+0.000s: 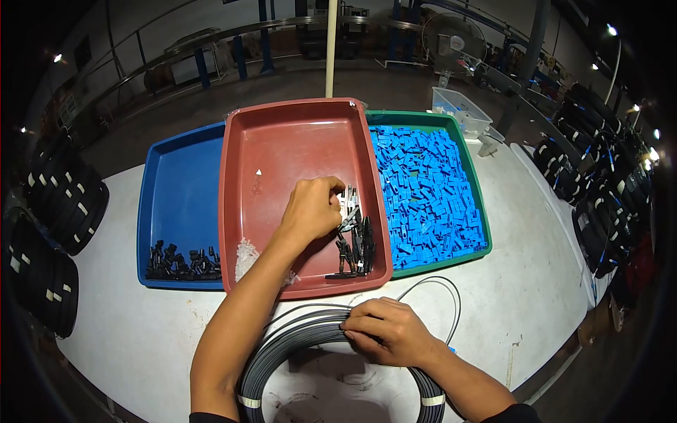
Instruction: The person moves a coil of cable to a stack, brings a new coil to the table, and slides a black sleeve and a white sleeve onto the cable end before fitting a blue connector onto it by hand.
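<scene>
My left hand reaches into the red tray, its fingers curled together beside a pile of small black and white connector parts. Whatever those fingertips hold is hidden or too small to name. On the white table, a coil of black cable lies in front of the trays, bound with white tape bands. My right hand is closed on the top of this coil, thumb and fingers pinching the cable. A loose loop of cable arcs out to the right of that hand.
A blue tray at left holds black pieces. Blue clips fill the green tray at right. Clear small pieces lie in the red tray's near-left corner. A clear plastic box stands behind; cable coils flank the table.
</scene>
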Motion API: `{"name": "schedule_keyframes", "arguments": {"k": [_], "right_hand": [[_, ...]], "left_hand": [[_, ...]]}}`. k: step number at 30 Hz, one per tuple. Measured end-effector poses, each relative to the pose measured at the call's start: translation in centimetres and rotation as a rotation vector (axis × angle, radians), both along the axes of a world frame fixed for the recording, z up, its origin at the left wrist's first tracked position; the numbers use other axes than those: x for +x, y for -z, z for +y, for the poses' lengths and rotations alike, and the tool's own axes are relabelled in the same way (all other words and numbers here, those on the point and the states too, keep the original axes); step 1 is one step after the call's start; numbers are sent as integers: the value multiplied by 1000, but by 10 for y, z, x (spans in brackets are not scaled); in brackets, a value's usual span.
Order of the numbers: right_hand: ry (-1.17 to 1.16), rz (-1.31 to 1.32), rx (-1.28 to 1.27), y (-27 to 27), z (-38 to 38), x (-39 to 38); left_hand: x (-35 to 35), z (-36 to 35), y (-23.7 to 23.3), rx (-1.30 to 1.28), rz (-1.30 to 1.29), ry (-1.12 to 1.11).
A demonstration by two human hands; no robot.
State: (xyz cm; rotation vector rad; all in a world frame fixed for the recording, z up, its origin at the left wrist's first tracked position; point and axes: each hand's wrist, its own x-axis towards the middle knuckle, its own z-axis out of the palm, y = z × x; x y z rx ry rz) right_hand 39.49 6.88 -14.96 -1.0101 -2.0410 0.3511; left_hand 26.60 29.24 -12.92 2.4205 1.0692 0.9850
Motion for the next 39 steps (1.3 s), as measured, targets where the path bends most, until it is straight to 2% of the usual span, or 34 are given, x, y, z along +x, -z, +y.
{"name": "schedule_keyframes", "arguments": {"k": [3, 6, 8, 11, 14, 21, 23, 27, 32, 34, 36, 39], "right_hand": [[3, -14, 8, 0, 0, 0], [4, -17, 11, 1, 0, 0], [5, -21, 10, 1, 0, 0], [3, -22, 7, 0, -1, 0], [1, -8, 12, 0, 0, -1], [-1, 5, 14, -1, 0, -2], [5, -15, 13, 0, -1, 0], [6, -19, 38, 0, -3, 0], [7, 40, 21, 4, -4, 0], [20, 45, 39, 2, -5, -1], [16, 43, 45, 2, -6, -1], [18, 36, 74, -1, -8, -1]], "left_hand": [[-4, -3, 0, -52, -10, 3], [-5, -6, -1, 9, -59, -21], [-6, -14, -11, -88, 30, 10], [-4, -12, -7, 4, 80, 10], [1, -7, -7, -73, 70, -29], [3, -6, -5, -53, 94, -46], [0, -8, -6, -166, -38, 15], [-13, -27, -20, -141, -139, -7], [-41, -65, -25, -288, -494, 106], [-58, -86, -22, -303, -444, 132], [-67, -110, -13, -384, -585, 198], [-86, -138, -3, -370, -529, 191]]}}
